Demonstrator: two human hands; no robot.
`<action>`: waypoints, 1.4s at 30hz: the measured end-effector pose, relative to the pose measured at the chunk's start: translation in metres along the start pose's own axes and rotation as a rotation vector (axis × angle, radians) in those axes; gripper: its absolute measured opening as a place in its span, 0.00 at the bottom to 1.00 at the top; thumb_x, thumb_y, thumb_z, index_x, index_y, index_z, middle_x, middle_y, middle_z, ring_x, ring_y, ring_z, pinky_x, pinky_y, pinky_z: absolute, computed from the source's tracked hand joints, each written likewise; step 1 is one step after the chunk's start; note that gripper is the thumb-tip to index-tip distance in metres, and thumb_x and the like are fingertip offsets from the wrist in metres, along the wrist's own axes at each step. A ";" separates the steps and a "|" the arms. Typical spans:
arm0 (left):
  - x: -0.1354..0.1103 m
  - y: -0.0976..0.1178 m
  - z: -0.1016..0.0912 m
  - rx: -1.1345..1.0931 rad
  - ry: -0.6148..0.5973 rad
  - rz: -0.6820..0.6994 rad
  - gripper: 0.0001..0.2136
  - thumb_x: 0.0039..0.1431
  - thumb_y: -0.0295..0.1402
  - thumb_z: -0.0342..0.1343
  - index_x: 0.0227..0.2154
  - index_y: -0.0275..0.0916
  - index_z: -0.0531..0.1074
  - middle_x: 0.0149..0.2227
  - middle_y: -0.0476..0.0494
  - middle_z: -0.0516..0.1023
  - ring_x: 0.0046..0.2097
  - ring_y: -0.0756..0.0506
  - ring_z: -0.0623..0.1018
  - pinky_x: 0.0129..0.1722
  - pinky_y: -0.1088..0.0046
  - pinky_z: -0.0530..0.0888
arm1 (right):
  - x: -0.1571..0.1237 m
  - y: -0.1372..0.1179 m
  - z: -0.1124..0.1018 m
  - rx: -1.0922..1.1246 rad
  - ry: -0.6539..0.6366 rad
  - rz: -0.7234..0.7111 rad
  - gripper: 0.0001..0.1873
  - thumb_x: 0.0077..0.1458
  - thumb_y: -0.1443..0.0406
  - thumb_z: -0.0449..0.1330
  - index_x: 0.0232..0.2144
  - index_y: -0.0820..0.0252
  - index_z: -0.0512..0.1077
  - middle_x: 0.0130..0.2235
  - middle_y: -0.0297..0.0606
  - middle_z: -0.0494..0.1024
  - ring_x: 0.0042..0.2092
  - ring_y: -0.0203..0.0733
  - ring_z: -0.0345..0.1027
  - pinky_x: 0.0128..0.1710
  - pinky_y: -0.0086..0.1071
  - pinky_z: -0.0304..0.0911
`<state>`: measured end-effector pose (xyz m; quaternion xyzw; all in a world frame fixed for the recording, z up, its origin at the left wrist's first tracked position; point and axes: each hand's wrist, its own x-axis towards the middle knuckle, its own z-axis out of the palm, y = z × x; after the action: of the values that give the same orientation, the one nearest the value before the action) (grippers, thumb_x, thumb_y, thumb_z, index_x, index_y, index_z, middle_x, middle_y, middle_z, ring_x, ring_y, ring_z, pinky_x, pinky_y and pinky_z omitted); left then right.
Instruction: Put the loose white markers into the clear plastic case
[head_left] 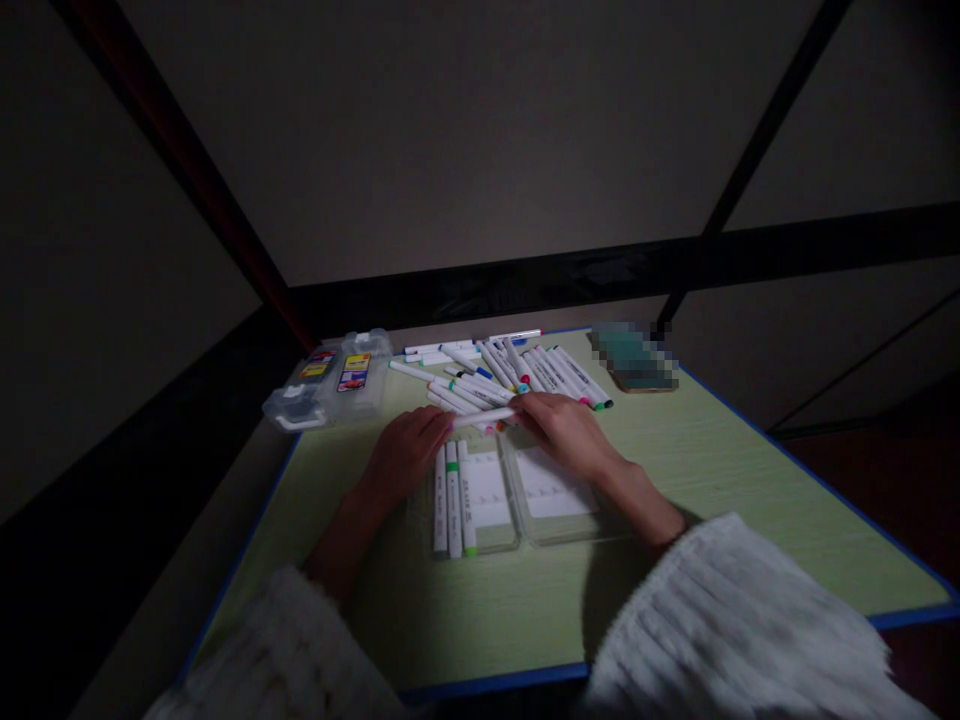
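We see the left hand [409, 450] and right hand [566, 430], fingers curled, each pinching one end of a white marker [484, 417] just above the open clear case [555, 525]. Three markers [454, 500] lie in the case's left half, and a loose pile [517, 372] covers the desk [720, 470] beyond.

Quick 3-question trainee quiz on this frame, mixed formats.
1. True or false: the open clear case holds five markers.
2. Multiple choice: the white marker held level beyond the case is gripped by A) the left hand only, B) the right hand only, C) both hands.
3. Fill in: the closed clear box sits at the far ___ corner of the table.

Key:
1. False: three markers lie in its left half.
2. C: one hand at each end.
3. Left.
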<state>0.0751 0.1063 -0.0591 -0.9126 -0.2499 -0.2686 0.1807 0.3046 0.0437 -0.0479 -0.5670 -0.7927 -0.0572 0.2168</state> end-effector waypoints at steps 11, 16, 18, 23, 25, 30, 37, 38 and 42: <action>0.001 0.001 -0.001 0.023 -0.041 -0.065 0.09 0.61 0.30 0.43 0.37 0.35 0.68 0.36 0.42 0.73 0.37 0.47 0.72 0.36 0.70 0.70 | 0.001 -0.002 -0.001 -0.011 -0.056 0.008 0.11 0.60 0.65 0.46 0.37 0.61 0.67 0.35 0.40 0.74 0.36 0.40 0.67 0.31 0.29 0.53; 0.001 0.000 0.000 -0.013 -0.066 -0.094 0.10 0.61 0.31 0.43 0.37 0.36 0.68 0.36 0.42 0.73 0.37 0.47 0.72 0.36 0.70 0.69 | 0.000 -0.002 -0.001 -0.028 -0.070 -0.009 0.11 0.61 0.65 0.45 0.37 0.61 0.66 0.36 0.40 0.74 0.37 0.40 0.67 0.32 0.29 0.53; 0.001 0.000 -0.001 0.003 -0.081 -0.109 0.10 0.61 0.31 0.42 0.36 0.36 0.68 0.35 0.42 0.72 0.36 0.47 0.72 0.36 0.70 0.69 | 0.000 -0.003 -0.002 -0.024 -0.076 -0.009 0.11 0.61 0.65 0.45 0.37 0.61 0.66 0.35 0.41 0.74 0.36 0.40 0.67 0.32 0.29 0.53; 0.002 0.001 -0.003 0.033 -0.146 -0.194 0.09 0.61 0.32 0.43 0.33 0.36 0.68 0.35 0.43 0.72 0.36 0.47 0.71 0.35 0.71 0.69 | 0.000 -0.005 -0.002 -0.020 -0.088 -0.035 0.11 0.60 0.64 0.46 0.37 0.62 0.66 0.35 0.40 0.74 0.36 0.40 0.67 0.32 0.29 0.54; 0.002 0.001 -0.002 0.025 -0.168 -0.225 0.09 0.60 0.32 0.44 0.33 0.36 0.67 0.35 0.42 0.72 0.36 0.46 0.71 0.35 0.71 0.69 | 0.000 -0.006 -0.002 -0.015 -0.095 -0.056 0.11 0.60 0.64 0.46 0.37 0.62 0.67 0.35 0.40 0.74 0.36 0.41 0.67 0.33 0.30 0.54; 0.001 0.000 0.000 0.004 -0.193 -0.256 0.07 0.59 0.32 0.45 0.33 0.36 0.67 0.35 0.43 0.71 0.37 0.46 0.71 0.36 0.71 0.69 | 0.001 -0.009 -0.001 0.007 -0.121 -0.078 0.12 0.60 0.63 0.46 0.38 0.62 0.67 0.35 0.41 0.74 0.37 0.41 0.67 0.34 0.29 0.55; -0.001 -0.002 0.004 0.001 -0.184 -0.262 0.07 0.59 0.32 0.45 0.32 0.37 0.67 0.34 0.44 0.70 0.37 0.47 0.71 0.35 0.72 0.69 | 0.000 -0.008 0.001 0.001 -0.136 -0.101 0.12 0.60 0.63 0.46 0.37 0.62 0.67 0.36 0.42 0.74 0.37 0.40 0.67 0.35 0.30 0.56; -0.001 -0.002 0.004 -0.001 -0.194 -0.262 0.07 0.59 0.32 0.45 0.33 0.37 0.67 0.34 0.44 0.70 0.37 0.47 0.71 0.35 0.72 0.69 | 0.000 -0.008 0.001 -0.004 -0.136 -0.104 0.12 0.60 0.63 0.46 0.37 0.62 0.67 0.36 0.41 0.74 0.37 0.40 0.67 0.35 0.29 0.56; -0.001 -0.001 0.005 -0.018 -0.231 -0.267 0.07 0.60 0.31 0.44 0.33 0.36 0.67 0.34 0.43 0.71 0.37 0.47 0.71 0.36 0.72 0.69 | -0.001 -0.007 0.002 -0.004 -0.143 -0.121 0.12 0.60 0.63 0.46 0.37 0.62 0.67 0.35 0.41 0.74 0.37 0.40 0.67 0.35 0.30 0.56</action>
<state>0.0755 0.1093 -0.0636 -0.8976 -0.3855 -0.1860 0.1052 0.2975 0.0411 -0.0485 -0.5211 -0.8387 -0.0314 0.1548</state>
